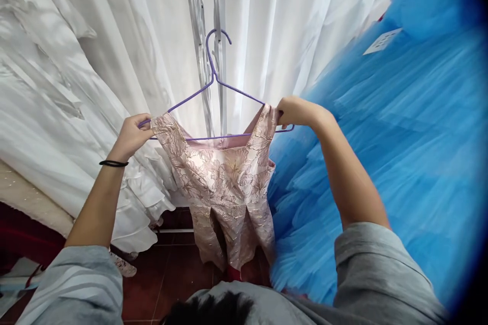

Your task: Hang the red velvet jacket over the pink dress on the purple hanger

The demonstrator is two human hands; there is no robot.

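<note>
A pink dress (231, 172) with a raised gold floral pattern hangs on a purple hanger (238, 90) in front of me. The hanger's hook points up, in front of a pale metal rack post. At the left shoulder strap, my left hand (131, 136) is closed, pinching the strap's outer edge and the hanger's end. My right hand (296, 111) is closed at the other strap, with its fingertips partly hidden behind the cloth. Beyond that hand the hanger's right corner sticks out. Both straps lie over the hanger's arms.
White ruffled garments (49, 86) hang at the left. A large blue tulle dress (412, 152) fills the right side, bearing a white tag (382, 41). White curtains (263, 20) hang behind the metal post (221, 76). Below is a dark red tiled floor (179, 274).
</note>
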